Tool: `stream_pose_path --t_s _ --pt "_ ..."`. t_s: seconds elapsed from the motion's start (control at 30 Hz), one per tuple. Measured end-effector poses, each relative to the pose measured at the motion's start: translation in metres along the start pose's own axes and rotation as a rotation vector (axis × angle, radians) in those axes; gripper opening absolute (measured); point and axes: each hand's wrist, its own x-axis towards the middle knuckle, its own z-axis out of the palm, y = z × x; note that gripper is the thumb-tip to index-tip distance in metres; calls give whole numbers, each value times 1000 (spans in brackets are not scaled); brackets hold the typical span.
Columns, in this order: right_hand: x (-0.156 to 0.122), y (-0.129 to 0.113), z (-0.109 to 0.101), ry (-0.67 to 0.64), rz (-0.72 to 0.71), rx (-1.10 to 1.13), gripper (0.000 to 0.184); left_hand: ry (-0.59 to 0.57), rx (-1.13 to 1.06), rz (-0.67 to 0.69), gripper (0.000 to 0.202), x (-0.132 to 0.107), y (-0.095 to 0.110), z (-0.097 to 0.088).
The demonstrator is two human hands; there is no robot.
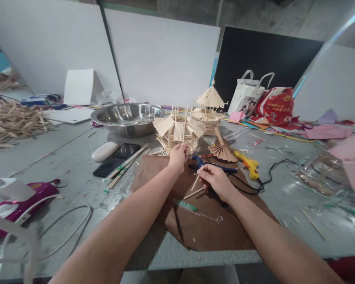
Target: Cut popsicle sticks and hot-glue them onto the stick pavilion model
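Nearby, at six o'clock, stretches both forearms over a brown paper sheet (195, 225). Pinches a short wooden stick (195, 183) in the right hand (216, 181), thumb and fingertips closed on it, at one o'clock on the sheet (second stick (194, 193) just beside, loose on the paper). Holds the left hand (177, 156) at twelve o'clock, fingers curled against the base of a stick-built house (177, 130); cannot tell whether gripping or only touching. Farther, at eleven o'clock, faces a steel bowl (127, 118).
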Motion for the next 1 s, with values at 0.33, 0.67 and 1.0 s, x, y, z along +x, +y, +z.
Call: stream_pose_path --t_s 0.33,0.67,1.0 --pt "1 1 1 -18 -24 -60 20 -29 -4 -10 17 0 1 -2" --pt "0 -4 1 47 42 87 23 -81 62 -23 17 -11 6 -10" --pt "4 -5 -3 140 28 296 21 -429 729 48 32 -76 20 -50"
